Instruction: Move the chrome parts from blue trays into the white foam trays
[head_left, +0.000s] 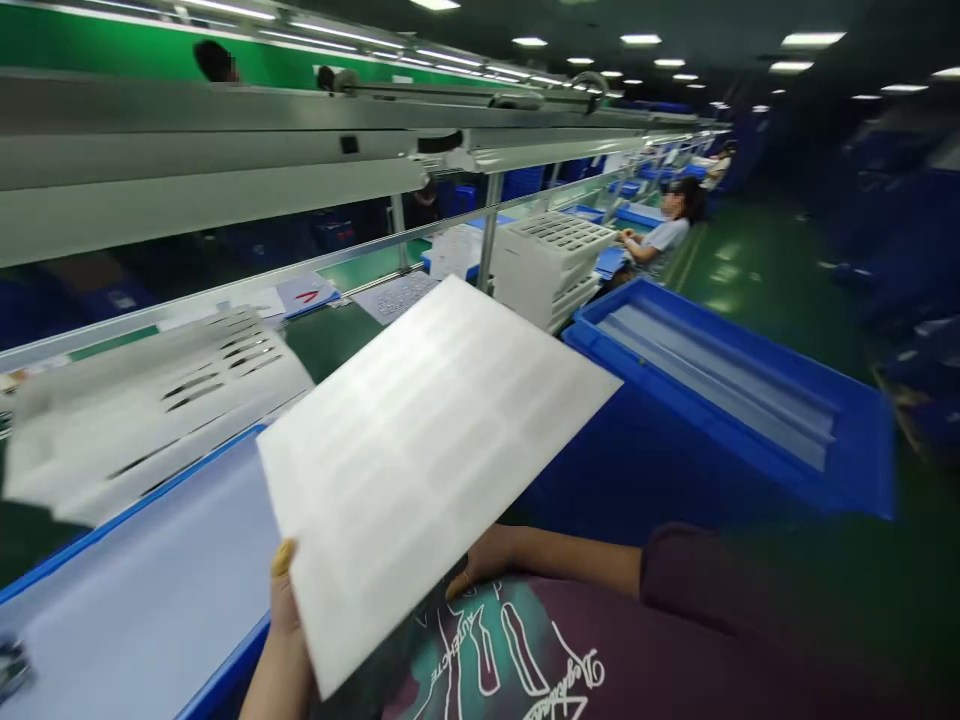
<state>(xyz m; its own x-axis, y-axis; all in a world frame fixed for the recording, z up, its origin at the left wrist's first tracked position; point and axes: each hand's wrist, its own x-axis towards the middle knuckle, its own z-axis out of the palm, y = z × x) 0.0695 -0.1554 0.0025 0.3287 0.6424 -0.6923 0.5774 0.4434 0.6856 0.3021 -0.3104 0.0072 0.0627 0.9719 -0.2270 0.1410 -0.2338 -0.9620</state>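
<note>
A flat white sheet (pixel 442 450), looking like foam or board with faint rectangular marks, is held up tilted in front of me. My left hand (pixel 285 600) grips its lower left edge, with a yellow-covered thumb on the near face and the other fingers hidden behind. By the sheet's lower right edge, close to my shirt, is my right hand (pixel 487 560). The sheet covers part of it, and whether it touches or grips the sheet cannot be made out. Below and left of the sheet lies a blue-rimmed tray (pixel 150 590) with a pale lining.
White slotted sheets (pixel 150 400) lie on the bench at left. A stack of white slotted trays (pixel 555 260) stands ahead, beside a large blue tray (pixel 750 390) at right. A seated co-worker (pixel 664 235) is farther along. A metal rail with lamp housings (pixel 225 170) runs overhead.
</note>
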